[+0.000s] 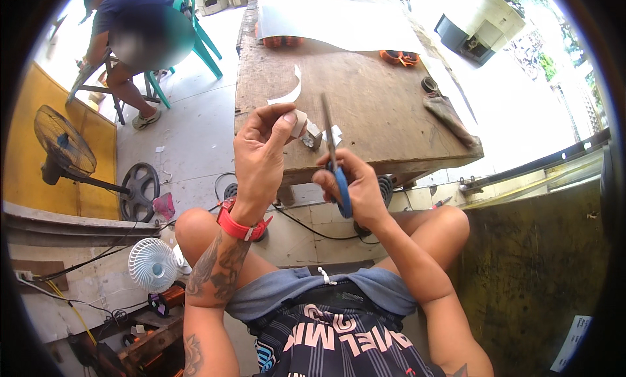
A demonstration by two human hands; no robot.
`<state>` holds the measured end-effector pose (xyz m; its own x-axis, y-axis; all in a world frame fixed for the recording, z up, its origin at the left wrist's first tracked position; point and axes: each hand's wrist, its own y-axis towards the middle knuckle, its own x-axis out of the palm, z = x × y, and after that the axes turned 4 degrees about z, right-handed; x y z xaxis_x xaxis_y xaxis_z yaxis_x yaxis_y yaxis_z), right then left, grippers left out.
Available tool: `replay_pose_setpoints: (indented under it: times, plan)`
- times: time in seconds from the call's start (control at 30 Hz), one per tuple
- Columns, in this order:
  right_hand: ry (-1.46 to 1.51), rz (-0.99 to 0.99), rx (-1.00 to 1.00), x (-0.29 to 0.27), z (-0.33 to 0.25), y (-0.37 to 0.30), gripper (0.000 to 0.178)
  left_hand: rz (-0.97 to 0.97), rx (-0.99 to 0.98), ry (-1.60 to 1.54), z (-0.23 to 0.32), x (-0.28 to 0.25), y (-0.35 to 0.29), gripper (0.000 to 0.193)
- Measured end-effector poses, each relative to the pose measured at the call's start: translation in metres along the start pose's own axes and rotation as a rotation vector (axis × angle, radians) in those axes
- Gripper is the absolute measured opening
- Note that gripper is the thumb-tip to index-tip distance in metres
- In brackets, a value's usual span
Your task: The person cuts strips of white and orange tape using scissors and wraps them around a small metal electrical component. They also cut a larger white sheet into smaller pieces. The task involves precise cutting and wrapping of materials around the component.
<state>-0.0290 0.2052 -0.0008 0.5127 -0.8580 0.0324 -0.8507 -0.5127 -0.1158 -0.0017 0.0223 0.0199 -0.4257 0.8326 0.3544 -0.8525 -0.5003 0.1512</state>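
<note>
Fingers of the left hand (259, 147) are pinched on a curled pale piece (299, 124), blue-handled scissors (343, 193) are gripped at four o'clock by the right hand (366, 193), and cutting seems partly done, a white strip (291, 91) being laid on the counter (365, 83) at one o'clock, the held piece not yet set between the blades

Your view bright, upper right blown out (white sheet (339, 23) nearly so), edges bowed, rim black
</note>
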Motion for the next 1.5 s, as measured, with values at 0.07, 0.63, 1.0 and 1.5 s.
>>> replay_pose_setpoints:
  times: [0.07,0.63,1.0,1.5]
  plan:
    - [0.199,0.078,-0.178,-0.001,-0.004,0.007,0.035,-0.004,-0.020,0.010,-0.004,0.005,-0.006,0.024]
    - [-0.514,0.000,-0.347,-0.044,-0.026,0.006,0.061,-0.444,-0.106,0.533,-0.012,-0.006,-0.024,0.025]
    - [0.079,0.099,-0.182,-0.037,-0.018,0.016,0.051,-0.184,-0.109,0.149,-0.021,0.016,-0.029,0.023]
    - [-0.172,0.013,0.011,-0.020,0.003,-0.004,0.040,-0.015,-0.087,-0.048,-0.005,-0.005,0.004,0.030]
